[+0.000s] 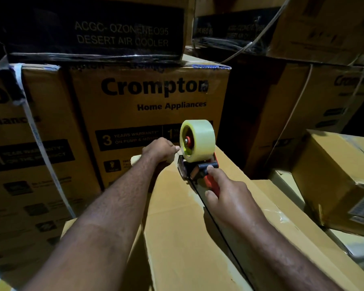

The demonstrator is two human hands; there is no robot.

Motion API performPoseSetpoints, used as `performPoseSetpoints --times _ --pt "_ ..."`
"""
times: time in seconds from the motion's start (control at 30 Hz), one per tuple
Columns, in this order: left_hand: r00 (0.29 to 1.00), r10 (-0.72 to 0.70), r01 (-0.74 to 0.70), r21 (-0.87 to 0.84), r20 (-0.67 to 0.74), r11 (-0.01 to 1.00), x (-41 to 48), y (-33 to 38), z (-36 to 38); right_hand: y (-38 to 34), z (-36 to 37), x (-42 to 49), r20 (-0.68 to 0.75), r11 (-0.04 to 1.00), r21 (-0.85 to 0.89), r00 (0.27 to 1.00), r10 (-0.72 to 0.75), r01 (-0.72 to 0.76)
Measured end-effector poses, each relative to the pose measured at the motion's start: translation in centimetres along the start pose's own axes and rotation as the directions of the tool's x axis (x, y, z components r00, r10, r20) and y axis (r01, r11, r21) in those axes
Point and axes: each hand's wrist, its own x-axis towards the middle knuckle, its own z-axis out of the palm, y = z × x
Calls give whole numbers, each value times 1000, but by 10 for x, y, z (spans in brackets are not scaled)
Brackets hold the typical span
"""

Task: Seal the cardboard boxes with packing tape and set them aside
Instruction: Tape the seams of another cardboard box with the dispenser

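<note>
A plain cardboard box lies in front of me, its top flaps closed along a dark centre seam. At the box's far end stands a red and black tape dispenser carrying a roll of clear tape. My right hand grips the dispenser's red handle, index finger stretched forward onto the black part. My left hand is at the far edge of the box, fingers curled and pinching the tape's free end beside the roll.
Large printed appliance cartons are stacked close behind and to the left, one black-wrapped carton on top. A smaller taped box with a label sits at the right. More flat cardboard lies beside my box.
</note>
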Motion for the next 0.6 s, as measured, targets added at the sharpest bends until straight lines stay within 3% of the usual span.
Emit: performPoseSetpoints --times 0.17,0.43,0.53,0.6 --pt "999 27 -28 -39 -21 999 -4 -1 -1 4 -12 -32 49 997 -55 998 -50 52" --pt "999 15 -15 5 -44 1000 -12 6 2 14 -27 -79 70 998 -62 998 -9 13" --pt "997 22 -10 175 -67 985 -20 15 2 16 -28 -87 80 998 -63 997 -6 12" --pt "988 147 -125 298 -51 946 -29 22 5 15 -26 -89 72 998 -58 997 -9 13"
